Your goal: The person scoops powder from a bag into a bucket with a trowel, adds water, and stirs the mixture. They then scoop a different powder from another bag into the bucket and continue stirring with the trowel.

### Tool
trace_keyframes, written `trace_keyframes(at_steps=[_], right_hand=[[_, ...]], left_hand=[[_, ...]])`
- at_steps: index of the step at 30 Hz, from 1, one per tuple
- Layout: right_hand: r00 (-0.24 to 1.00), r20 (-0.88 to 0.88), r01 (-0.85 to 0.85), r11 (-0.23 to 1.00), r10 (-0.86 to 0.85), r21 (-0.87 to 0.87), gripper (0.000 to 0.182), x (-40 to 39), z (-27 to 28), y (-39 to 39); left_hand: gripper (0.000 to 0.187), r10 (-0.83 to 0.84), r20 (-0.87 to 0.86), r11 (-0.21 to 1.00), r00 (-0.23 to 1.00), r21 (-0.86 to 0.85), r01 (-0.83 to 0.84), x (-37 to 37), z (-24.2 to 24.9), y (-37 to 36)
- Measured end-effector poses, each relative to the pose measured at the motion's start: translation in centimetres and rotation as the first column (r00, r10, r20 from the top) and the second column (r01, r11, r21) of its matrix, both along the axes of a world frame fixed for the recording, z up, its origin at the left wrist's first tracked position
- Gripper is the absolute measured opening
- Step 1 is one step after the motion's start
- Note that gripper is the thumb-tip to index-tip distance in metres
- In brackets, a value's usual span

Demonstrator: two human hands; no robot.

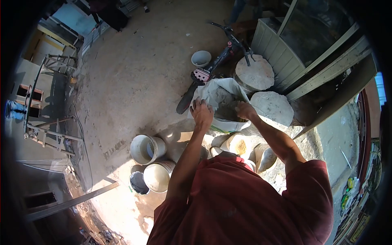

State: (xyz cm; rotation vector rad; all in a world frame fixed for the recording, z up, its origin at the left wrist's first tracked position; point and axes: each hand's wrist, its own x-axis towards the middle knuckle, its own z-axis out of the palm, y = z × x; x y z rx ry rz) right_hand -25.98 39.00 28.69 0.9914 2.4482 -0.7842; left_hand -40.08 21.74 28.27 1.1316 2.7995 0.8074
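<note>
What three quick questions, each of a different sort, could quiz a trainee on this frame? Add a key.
1. Multiple choice: what does the left hand touch?
a) a bucket
b) the sack
c) the shirt
2. True or false: the right hand is on a bucket.
3. Fill in: in the picture, the two round blocks stand to the ____ of the sack.

Key: 1. b; 2. false, it is at the sack's mouth; 3. right.
</note>
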Motion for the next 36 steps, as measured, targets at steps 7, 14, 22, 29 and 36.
trace_keyframes(at_steps=[7,14,22,29,36], right_hand=[[0.988,-0.051,-0.148,0.989,0.148,0.018,0.028,0.0,-6.5,2.0],[0.976,-0.159,-0.139,0.989,0.146,0.054,0.034,0.0,-4.0,-0.5],[0.949,-0.315,0.011,0.999,0.001,0.039,0.031,0.2,-3.4,-1.4],[0.917,-0.357,0.117,0.977,-0.175,-0.179,0.033,0.1,-3.9,-1.2],[0.899,-0.406,0.098,0.979,-0.165,-0.181,0.036,-1.0,-4.4,-1.8]], left_hand=[[0.034,-0.276,-0.217,0.958,0.937,0.014,0.285,0.4,2.0,1.5],[0.023,-0.504,-0.276,0.817,0.818,-0.459,0.348,-2.3,3.8,1.9],[0.027,-0.358,-0.208,0.876,0.91,-0.413,0.25,-2.5,3.3,-0.1],[0.03,-0.234,-0.051,0.902,0.971,-0.383,0.198,-3.3,0.0,0.0],[0.038,-0.16,0.016,0.926,0.987,-0.344,0.156,-2.5,1.7,0.2]])
